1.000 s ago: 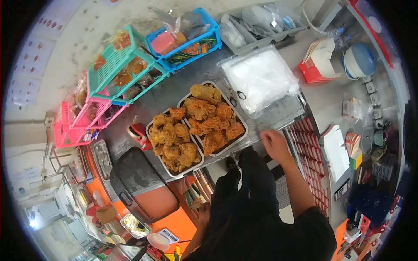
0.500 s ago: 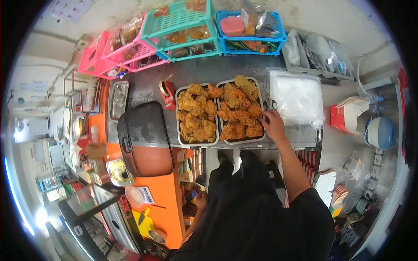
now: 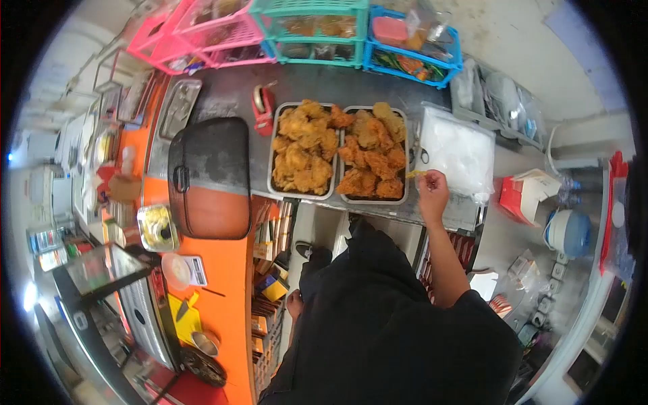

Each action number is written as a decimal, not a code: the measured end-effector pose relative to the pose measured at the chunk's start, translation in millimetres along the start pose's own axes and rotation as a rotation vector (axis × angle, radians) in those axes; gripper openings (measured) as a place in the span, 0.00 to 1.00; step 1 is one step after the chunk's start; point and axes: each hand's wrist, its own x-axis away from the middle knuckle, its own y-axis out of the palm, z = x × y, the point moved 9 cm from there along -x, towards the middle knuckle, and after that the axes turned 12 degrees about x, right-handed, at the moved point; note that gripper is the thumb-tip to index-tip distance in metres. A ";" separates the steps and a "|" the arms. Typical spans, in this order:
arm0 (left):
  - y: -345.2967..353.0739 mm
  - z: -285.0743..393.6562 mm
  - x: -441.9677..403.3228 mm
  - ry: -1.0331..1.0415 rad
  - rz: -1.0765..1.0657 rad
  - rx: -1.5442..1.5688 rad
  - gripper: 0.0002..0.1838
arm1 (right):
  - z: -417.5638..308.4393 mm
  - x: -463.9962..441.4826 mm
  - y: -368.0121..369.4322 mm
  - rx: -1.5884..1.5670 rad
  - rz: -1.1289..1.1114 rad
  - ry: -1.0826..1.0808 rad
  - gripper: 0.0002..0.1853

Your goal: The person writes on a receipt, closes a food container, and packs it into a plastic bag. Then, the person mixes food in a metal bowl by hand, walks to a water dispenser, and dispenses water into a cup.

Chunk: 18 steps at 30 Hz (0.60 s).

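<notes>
Two metal trays of fried chicken stand side by side on the counter. The left tray (image 3: 273,186) holds paler golden chicken pieces (image 3: 300,152), while the right tray (image 3: 378,201) carries redder chicken pieces (image 3: 379,162). Just off the right tray's edge, my right hand (image 3: 433,190) is closed, pinching a small yellow crispy bit (image 3: 413,173) between thumb and fingertips. A pair of scissors (image 3: 424,155) lies beyond that hand, beside a stack of clear plastic bags (image 3: 459,152). Low by my body hangs my left hand (image 3: 295,305), small and unclear, its fingers hard to make out.
A red tape dispenser (image 3: 263,111) and a dark lidded case (image 3: 210,179) lie left of the trays. Colored baskets, including a blue one (image 3: 412,71), line the back. On the orange counter (image 3: 229,270) a knife (image 3: 186,305) rests on a yellow board.
My right hand has moved off the right tray's edge, and a yellow bit now shows in its fingertips. The camera view has shifted, and my body has turned slightly.
</notes>
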 end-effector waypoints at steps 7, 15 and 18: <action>-62.2 -14.8 43.7 -0.020 0.252 0.219 0.20 | -105.0 46.0 33.3 0.115 0.001 -0.209 0.10; -246.2 -5.0 93.6 0.174 0.838 0.296 0.12 | -209.7 317.2 244.4 0.185 -0.745 -0.640 0.10; -320.0 -37.3 92.4 0.179 1.073 0.499 0.14 | -241.2 461.7 306.8 0.048 -1.018 -0.817 0.08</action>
